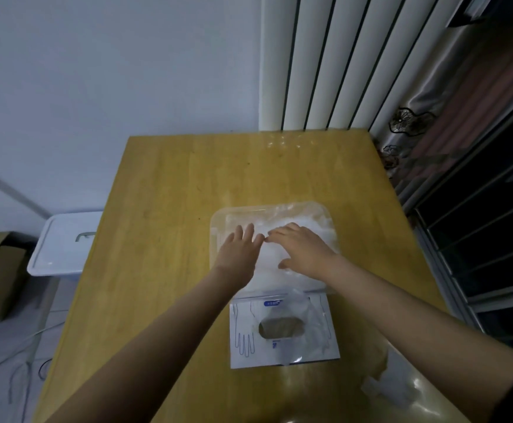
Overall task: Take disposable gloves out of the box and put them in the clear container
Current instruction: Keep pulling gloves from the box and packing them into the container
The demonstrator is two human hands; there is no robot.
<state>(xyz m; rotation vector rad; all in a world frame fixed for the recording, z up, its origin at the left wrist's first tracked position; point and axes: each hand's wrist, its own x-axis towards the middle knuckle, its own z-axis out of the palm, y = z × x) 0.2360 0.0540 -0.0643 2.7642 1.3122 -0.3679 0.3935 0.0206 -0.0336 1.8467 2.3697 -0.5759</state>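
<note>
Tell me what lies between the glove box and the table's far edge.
Head view: the clear container of gloves, with the left hand and right hand resting on them; beyond it, bare table.

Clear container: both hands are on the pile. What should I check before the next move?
1. Gloves lie in the clear container: ok.
2. Left hand flat on the pile, holding nothing: ok.
3. Right hand flat on the pile, holding nothing: ok.
4. Pile sits below the container's rim: cannot tell.
5. Glove box emptied: no glove shows at its oval opening, but the inside is dim: cannot tell.
6. Nothing left outside: crumpled clear plastic, possibly gloves, lies on the table by the right forearm: not ok.
</note>
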